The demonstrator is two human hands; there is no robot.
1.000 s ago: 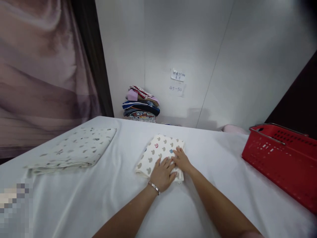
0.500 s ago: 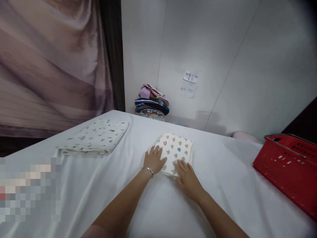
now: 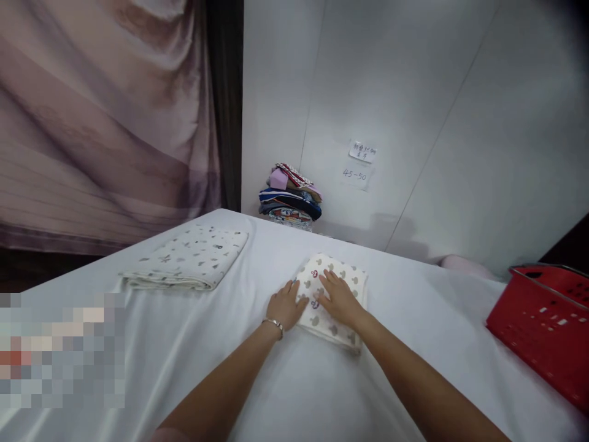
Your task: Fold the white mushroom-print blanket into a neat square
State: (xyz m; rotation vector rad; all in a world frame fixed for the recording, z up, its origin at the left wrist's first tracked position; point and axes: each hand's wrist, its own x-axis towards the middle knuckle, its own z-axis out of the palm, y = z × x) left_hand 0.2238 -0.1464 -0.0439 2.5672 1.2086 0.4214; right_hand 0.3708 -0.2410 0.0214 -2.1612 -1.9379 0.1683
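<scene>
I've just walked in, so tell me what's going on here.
A person's right hand lies on a small folded cloth with a mushroom-like print, and the left hand rests at its left edge. The cloth lies on a white-covered surface, with a larger folded cloth to its left and a red basket to its right.

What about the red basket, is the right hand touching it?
No, the right hand rests on the folded mushroom-print cloth, well apart from the red basket.
</scene>
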